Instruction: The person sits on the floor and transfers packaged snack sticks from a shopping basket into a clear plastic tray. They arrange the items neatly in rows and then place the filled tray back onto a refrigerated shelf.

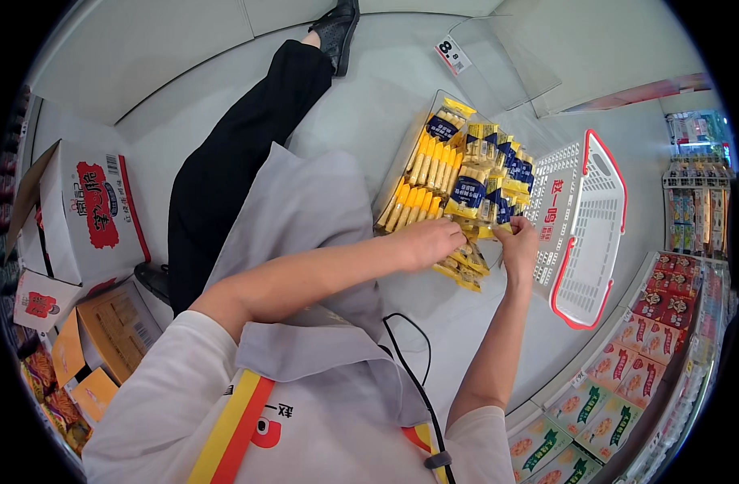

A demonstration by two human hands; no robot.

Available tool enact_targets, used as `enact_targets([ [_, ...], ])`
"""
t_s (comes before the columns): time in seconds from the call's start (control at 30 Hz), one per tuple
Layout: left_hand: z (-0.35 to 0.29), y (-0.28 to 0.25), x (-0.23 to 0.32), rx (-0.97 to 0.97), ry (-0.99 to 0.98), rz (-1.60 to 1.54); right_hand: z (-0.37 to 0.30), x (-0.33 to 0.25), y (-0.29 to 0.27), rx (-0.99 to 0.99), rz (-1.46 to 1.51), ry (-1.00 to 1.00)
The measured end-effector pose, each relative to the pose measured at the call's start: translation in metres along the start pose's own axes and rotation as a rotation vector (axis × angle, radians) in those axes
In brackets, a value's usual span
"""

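Note:
A clear plastic bin (402, 152) on the floor in front of me holds rows of yellow-wrapped snack packets (434, 161), with blue-and-yellow packets (468, 191) heaped at its right side. My left hand (434, 244) is at the bin's near edge, fingers curled in against a yellow packet. Just to its right, my right hand (519, 244) pinches the edge of a packet between thumb and fingers. Below and between the hands, several more yellow packets (464, 270) hang or lie by the near edge; their support is partly hidden.
A white basket (583, 234) with a red rim lies tipped beside my right hand. Behind the bin is a clear plastic panel (510, 68) with a price tag (453, 55). Open cartons (103, 206) stand at left; shelves of boxed goods (627, 363) line the right.

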State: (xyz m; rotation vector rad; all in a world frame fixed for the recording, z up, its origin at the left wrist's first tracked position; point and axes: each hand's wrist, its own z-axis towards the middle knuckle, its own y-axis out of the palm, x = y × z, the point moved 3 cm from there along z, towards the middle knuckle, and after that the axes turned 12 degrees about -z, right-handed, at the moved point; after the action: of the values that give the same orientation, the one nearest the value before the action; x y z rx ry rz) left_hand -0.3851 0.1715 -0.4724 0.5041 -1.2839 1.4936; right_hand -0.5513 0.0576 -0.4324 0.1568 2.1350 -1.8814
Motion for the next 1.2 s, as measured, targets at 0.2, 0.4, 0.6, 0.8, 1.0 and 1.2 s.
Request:
enact_targets([
  [0.2, 0.011, -0.04, 0.007, 0.25, -0.054, -0.061, -0.021, 0.003, -0.033, 0.166, 0.603, 0.022],
  [0.4, 0.018, -0.056, 0.001, 0.381, -0.074, -0.055, -0.093, -0.014, -0.062, 0.231, 0.052, -0.28],
  [0.6, 0.017, -0.045, -0.002, 0.32, -0.064, -0.029, -0.073, -0.008, 0.012, 0.128, -0.56, -0.542],
  [0.8, 0.005, -0.058, -0.013, 0.329, -0.143, 0.026, -0.058, -0.03, -0.026, -0.152, -0.212, -0.4],
  [1.0, 0.01, -0.038, -0.012, 0.244, -0.13, 0.044, -0.022, -0.092, -0.007, -0.035, -0.061, -0.104],
  [1.2, -0.003, -0.049, -0.017, 0.285, -0.145, 0.027, -0.014, -0.093, 0.007, 0.052, -0.068, 0.021],
])
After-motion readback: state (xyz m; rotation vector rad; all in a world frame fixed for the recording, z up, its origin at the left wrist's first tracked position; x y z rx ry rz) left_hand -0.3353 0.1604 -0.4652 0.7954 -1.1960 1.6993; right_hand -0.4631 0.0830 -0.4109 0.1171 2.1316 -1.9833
